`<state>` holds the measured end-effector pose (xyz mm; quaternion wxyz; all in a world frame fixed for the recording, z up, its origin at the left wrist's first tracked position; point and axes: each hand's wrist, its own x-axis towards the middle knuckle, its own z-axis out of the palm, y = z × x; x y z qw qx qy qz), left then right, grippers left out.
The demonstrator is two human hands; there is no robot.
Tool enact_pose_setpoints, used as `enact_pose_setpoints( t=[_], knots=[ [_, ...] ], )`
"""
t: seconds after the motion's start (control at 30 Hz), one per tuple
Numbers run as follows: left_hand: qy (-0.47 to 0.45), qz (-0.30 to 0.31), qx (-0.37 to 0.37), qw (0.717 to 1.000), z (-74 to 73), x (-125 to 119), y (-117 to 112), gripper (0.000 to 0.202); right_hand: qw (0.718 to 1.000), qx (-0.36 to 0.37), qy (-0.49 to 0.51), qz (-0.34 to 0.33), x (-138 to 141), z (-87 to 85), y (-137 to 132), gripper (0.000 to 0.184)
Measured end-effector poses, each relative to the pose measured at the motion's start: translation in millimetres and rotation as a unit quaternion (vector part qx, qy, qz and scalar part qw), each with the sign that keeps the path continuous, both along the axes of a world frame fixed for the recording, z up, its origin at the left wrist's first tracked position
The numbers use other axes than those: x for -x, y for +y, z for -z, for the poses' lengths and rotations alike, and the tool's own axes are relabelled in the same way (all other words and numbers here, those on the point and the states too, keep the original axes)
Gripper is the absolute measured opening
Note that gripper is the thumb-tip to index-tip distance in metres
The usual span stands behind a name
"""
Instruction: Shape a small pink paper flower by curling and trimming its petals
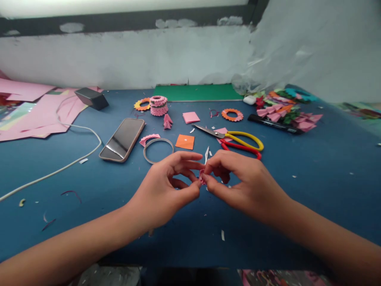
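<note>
A small folded piece of pink paper [202,177] is pinched between my two hands above the blue table. My left hand [166,186] grips its left side with thumb and fingertips. From the other side my right hand [244,178] closes thumb and forefinger on it, and the fingertips hide much of its shape. Just beyond the hands lie scissors [238,140] with one yellow and one red handle, over a pink paper square. An orange paper square [185,142] and a grey ring [145,153] are near my left fingers. A thin white pointed piece [206,154] shows behind the fingertips.
A phone [122,140] lies to the left, with a white cable [74,165] and black block [91,98] beyond. Stacked pink paper rings [158,106] and an orange ring [232,115] stand further back. Paper flowers [276,111] and a black marker [275,124] are at right.
</note>
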<state>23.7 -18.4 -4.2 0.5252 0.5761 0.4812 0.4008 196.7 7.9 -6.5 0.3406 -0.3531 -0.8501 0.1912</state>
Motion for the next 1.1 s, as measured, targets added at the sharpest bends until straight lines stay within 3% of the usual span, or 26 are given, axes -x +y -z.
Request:
enact_pose_setpoints(
  t=[0.27,0.6,0.83,1.1],
  knots=[
    [-0.006,-0.002,-0.006,1.0,1.3,-0.4,0.4,0.033,0.999,-0.032,-0.012,0.005,-1.9,2.6,-0.3,0.004],
    [-0.055,-0.003,0.007,0.998,2.4,2.4,0.6,0.032,0.988,-0.148,-0.05,0.004,-2.7,5.8,-1.0,0.01],
    [-0.141,-0.013,0.082,0.986,2.3,4.9,7.6,0.034,0.933,-0.331,-0.142,0.014,-5.9,3.4,-4.2,0.016],
    [-0.194,-0.018,0.129,0.972,1.2,5.7,9.5,0.029,0.894,-0.398,-0.202,0.036,-4.5,-0.6,-8.4,0.02]
  ],
)
